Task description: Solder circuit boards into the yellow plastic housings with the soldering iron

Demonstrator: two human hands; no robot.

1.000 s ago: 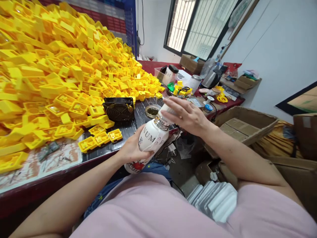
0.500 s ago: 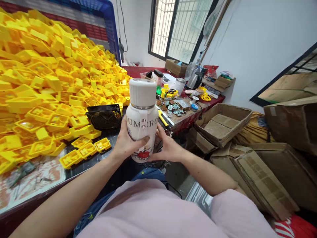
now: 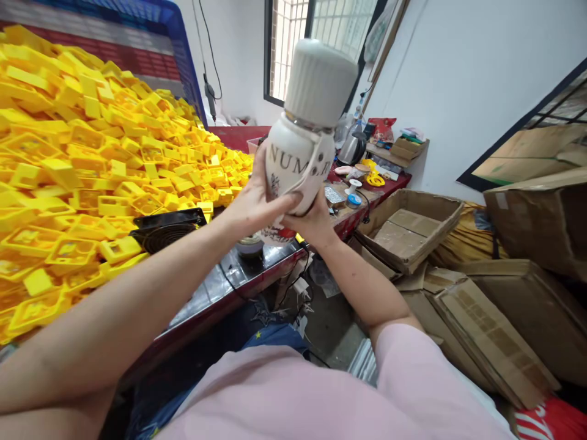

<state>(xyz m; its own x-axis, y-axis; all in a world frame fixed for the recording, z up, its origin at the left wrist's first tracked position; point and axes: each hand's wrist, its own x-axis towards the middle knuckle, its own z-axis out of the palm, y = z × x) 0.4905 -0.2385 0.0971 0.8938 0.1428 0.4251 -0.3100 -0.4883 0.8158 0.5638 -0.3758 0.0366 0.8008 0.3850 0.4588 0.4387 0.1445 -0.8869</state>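
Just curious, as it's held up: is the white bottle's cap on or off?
On: the ribbed white cap sits on the neck of the white bottle.

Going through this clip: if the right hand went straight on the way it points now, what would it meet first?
The white bottle. The right hand already lies against its lower part, pointing up and to the left into it, so contact is immediate. Whatever lies beyond on that line is hidden behind the bottle.

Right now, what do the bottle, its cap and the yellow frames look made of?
Bottle: white, glossy, with printed lettering; ceramic or opaque plastic, can't tell which. Cap: matte white with moulded ribs, probably plastic. Yellow frames: uniform bright colour, slight sheen and crisp moulded corners, very likely plastic.
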